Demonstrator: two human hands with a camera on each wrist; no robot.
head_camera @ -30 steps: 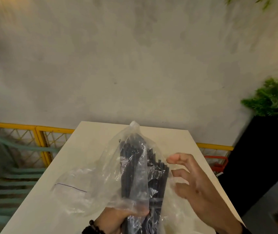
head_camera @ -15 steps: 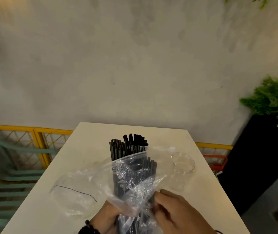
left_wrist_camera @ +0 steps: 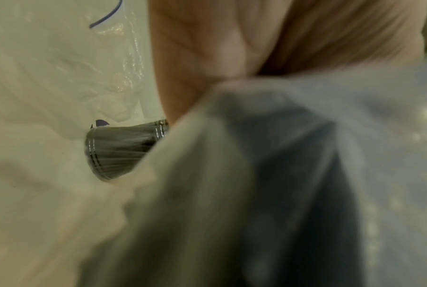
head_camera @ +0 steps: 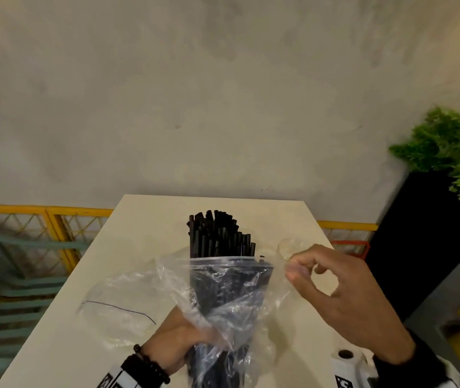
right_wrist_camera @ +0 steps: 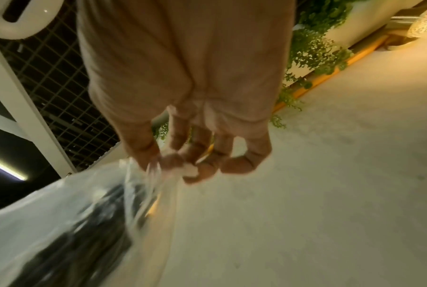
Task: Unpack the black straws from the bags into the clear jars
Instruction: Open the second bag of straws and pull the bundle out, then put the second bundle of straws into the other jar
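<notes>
Concrete wall fills the far half of the head view, and in front of it stands the pale desk (head_camera: 150, 219) at which we work, a potted plant (head_camera: 452, 147) off to the right. Nearest us on the desk, the clear bag (head_camera: 223, 298) is peeled partway down a bundle of black straws (head_camera: 217, 233), whose far ends stand bare above the plastic. Our left hand (head_camera: 178, 345) grips the near end of the bundle through the bag, fingers curled round it. Our right hand (head_camera: 343, 301) has its fingers (right_wrist_camera: 173, 161) pinched on the bag's right edge and pulls it out to the side. A second, flattened bag (head_camera: 117, 312) lies on the desk to the left, and a clear jar (head_camera: 287, 246) shows just beyond the right hand, partly hidden by it. We judge the step in hand to be stripping the bag off the straws. To do it well, the left grip should hold the bundle firm and upright so no straws fan out or slip, while the right hand draws the plastic toward us in one smooth pull, not sideways jerks. Thin film clings and may drag loose straws along with it; we would watch the shorter ones on the right of the bundle.
</notes>
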